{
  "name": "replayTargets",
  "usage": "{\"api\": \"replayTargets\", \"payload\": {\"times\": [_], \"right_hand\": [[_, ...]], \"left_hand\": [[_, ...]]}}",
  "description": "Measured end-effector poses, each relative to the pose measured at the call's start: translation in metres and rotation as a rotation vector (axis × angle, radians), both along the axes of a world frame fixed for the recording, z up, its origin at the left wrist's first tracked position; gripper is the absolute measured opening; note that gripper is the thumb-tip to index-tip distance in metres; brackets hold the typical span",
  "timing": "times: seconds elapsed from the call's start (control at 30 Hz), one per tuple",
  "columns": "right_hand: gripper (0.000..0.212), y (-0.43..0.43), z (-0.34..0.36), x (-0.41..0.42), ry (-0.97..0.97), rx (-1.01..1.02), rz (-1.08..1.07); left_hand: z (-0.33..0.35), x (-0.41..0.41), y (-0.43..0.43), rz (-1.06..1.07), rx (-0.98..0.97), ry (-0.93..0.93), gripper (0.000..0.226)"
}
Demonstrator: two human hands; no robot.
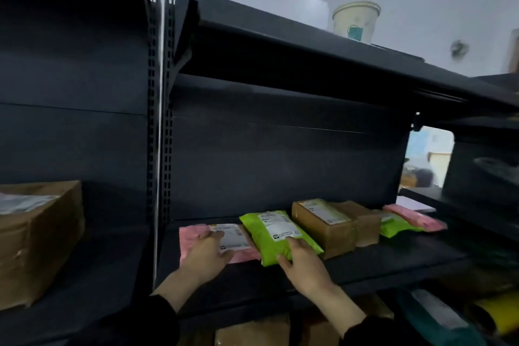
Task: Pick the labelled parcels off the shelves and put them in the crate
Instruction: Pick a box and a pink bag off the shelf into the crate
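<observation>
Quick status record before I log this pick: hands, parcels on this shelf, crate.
left hand: rests flat on pink parcel
right hand: grips near end of green parcel
same shelf, to the right: brown boxes, far green parcel, far pink parcel
labels: visible on both parcels under the hands
crate: not in view

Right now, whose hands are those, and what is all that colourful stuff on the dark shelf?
There is no machine here. A person wears a camera on their head, so you see their two bare hands as they do. The left hand rests on a flat pink plastic parcel bag. The right hand grips the near end of a bright green plastic parcel bag. Both lie on a dark metal shelf, beside a brown cardboard box with a label.
</observation>
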State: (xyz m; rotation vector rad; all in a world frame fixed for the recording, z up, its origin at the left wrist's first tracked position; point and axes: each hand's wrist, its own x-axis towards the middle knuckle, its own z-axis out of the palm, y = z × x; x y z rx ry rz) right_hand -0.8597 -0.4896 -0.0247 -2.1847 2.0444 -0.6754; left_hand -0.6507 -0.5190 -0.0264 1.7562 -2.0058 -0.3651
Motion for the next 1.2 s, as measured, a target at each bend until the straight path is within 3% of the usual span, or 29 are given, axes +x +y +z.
{"api": "replayTargets", "payload": {"times": [0.3, 0.47, 0.6, 0.73, 0.83, 0.9, 0.97, 1.03, 1.1, 1.2], "right_hand": [[0.048, -0.049, 0.015, -0.049, -0.008, -0.051, 0.149], [0.049, -0.077, 0.023, -0.046, 0.010, -0.004, 0.121], [0.050, -0.100, 0.020, -0.037, -0.023, 0.126, 0.064], [0.042, -0.111, 0.014, -0.034, -0.189, 0.305, 0.093], [0.034, -0.114, 0.011, -0.036, -0.494, 0.334, 0.085], [0.016, -0.114, 0.008, -0.037, -0.692, 0.324, 0.094], [0.015, -0.115, 0.004, -0.037, -0.827, 0.289, 0.104], [0.017, -0.113, 0.004, -0.037, -0.941, 0.233, 0.122], [0.021, -0.109, 0.007, -0.038, -0.989, 0.179, 0.136], [0.024, -0.103, 0.008, -0.039, -1.016, 0.096, 0.169]], "left_hand": [[0.009, -0.020, -0.006, 0.309, 0.049, 0.128, 0.041], [0.008, 0.002, -0.016, 0.549, 0.161, 0.224, 0.056], [0.002, 0.015, -0.028, 0.589, 0.244, 0.356, 0.057], [-0.002, 0.014, -0.038, 0.585, 0.213, 0.481, 0.053], [-0.007, 0.019, -0.046, 0.570, 0.243, 0.605, 0.064], [-0.014, 0.025, -0.052, 0.518, 0.272, 0.719, 0.067], [-0.017, 0.027, -0.052, 0.479, 0.265, 0.866, 0.045], [-0.014, 0.026, -0.045, 0.471, 0.227, 1.015, 0.050], [-0.001, 0.022, -0.034, 0.439, 0.170, 1.093, 0.056], [0.011, 0.016, -0.022, 0.401, 0.095, 1.146, 0.029]]}}
